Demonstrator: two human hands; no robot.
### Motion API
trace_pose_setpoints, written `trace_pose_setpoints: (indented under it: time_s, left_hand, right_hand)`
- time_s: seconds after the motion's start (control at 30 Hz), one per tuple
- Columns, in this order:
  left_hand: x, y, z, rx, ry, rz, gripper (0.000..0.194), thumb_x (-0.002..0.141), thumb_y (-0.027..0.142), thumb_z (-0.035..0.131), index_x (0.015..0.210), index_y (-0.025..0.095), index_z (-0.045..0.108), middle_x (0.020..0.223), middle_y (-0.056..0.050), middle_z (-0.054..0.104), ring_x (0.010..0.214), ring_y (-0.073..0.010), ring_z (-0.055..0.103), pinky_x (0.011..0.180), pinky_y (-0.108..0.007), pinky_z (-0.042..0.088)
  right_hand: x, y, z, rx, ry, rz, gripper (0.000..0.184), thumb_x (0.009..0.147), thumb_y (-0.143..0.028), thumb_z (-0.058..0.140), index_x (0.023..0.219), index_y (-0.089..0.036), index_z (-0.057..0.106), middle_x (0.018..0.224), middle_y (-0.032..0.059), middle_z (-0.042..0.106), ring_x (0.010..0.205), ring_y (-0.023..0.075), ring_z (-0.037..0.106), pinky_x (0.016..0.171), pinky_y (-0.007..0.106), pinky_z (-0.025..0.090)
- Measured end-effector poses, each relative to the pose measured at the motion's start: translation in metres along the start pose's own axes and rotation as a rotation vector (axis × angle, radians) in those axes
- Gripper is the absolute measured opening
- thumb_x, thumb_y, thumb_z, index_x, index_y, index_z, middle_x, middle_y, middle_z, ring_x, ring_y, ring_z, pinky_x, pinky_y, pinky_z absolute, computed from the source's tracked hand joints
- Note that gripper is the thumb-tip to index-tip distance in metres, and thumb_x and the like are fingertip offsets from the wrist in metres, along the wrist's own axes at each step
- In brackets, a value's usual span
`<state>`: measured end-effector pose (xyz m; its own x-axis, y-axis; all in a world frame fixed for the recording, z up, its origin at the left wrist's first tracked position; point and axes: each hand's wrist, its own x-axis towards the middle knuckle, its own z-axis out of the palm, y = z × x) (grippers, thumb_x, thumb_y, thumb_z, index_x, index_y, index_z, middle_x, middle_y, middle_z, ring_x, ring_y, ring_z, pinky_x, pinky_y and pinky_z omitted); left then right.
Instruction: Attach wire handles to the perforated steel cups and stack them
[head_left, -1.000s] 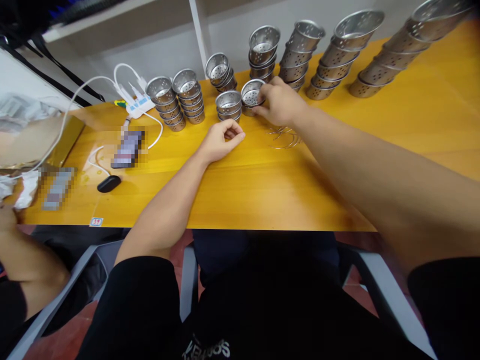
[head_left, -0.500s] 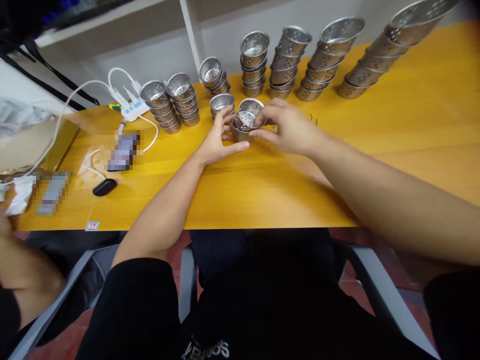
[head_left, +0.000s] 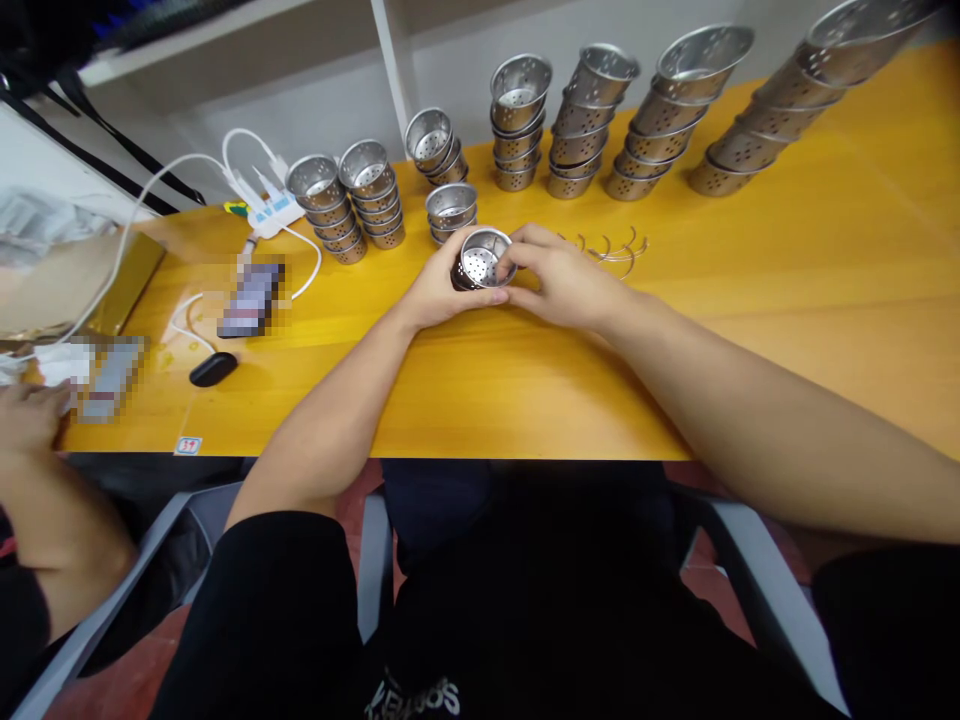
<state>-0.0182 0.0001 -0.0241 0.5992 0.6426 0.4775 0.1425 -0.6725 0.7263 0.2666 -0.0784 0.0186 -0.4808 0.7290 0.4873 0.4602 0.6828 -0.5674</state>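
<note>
Two hands (head_left: 497,284) grip one perforated cup (head_left: 482,260), their fingers hiding its lower sides.

From my view, the orange-yellow bench (head_left: 525,390) runs from nine to three o'clock, glossy with reflected light. At twelve, a grey wall (head_left: 480,70) stands behind a white upright (head_left: 390,70); reddish floor tiles (head_left: 718,590) show at four.

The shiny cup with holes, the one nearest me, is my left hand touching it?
Touching: the head view shows the left hand curled around the cup's side, thumb along its near side.
</note>
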Motion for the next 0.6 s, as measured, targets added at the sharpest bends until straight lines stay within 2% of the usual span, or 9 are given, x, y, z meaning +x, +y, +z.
trace_pose_setpoints:
  time_s: [0.13,0.27,0.3,0.47,0.6]
  left_hand:
    - [0.001,-0.005,0.001,-0.039,0.000,0.039,0.129,0.079,0.104,0.110,0.176,0.031,0.066,0.174,-0.018,0.083,0.164,-0.0445,0.085,0.142,-0.062,0.070]
    - [0.002,-0.007,-0.003,-0.009,0.020,0.059,0.126,0.080,0.102,0.111,0.175,0.031,0.069,0.175,-0.017,0.083,0.166,-0.0445,0.083,0.145,-0.064,0.067]
    - [0.003,-0.008,-0.004,0.003,0.028,0.060,0.125,0.080,0.101,0.111,0.174,0.031,0.069,0.174,-0.017,0.083,0.165,-0.0445,0.084,0.145,-0.065,0.067]
    - [0.003,-0.011,-0.007,0.050,0.059,0.041,0.130,0.073,0.104,0.112,0.172,0.030,0.072,0.172,-0.016,0.085,0.162,-0.0456,0.085,0.146,-0.066,0.066]
    - [0.003,-0.008,-0.007,0.080,0.072,0.018,0.131,0.071,0.105,0.113,0.171,0.029,0.074,0.171,-0.016,0.085,0.161,-0.0450,0.085,0.146,-0.064,0.066]
  right_hand:
    - [-0.001,0.003,-0.003,-0.012,-0.012,-0.007,0.038,0.112,-0.065,0.091,0.125,-0.029,0.086,0.143,0.0173,0.082,0.132,0.0500,0.080,0.126,0.075,0.066]
    - [-0.003,-0.001,-0.005,-0.001,-0.018,-0.042,0.067,0.117,-0.078,0.087,0.166,-0.033,0.083,0.157,0.0184,0.080,0.145,0.0514,0.079,0.134,0.075,0.064]
    - [-0.004,-0.003,-0.005,-0.001,-0.023,-0.055,0.071,0.118,-0.081,0.085,0.171,-0.034,0.082,0.160,0.0185,0.078,0.149,0.0518,0.077,0.137,0.075,0.062]
    - [-0.002,-0.004,-0.008,-0.021,-0.014,-0.120,0.067,0.118,-0.091,0.079,0.150,-0.033,0.089,0.165,0.0198,0.074,0.159,0.0536,0.071,0.144,0.078,0.058]
    - [-0.001,-0.001,-0.015,-0.027,0.011,-0.118,0.068,0.113,-0.090,0.086,0.149,-0.033,0.088,0.172,0.0196,0.070,0.166,0.0569,0.065,0.148,0.080,0.053]
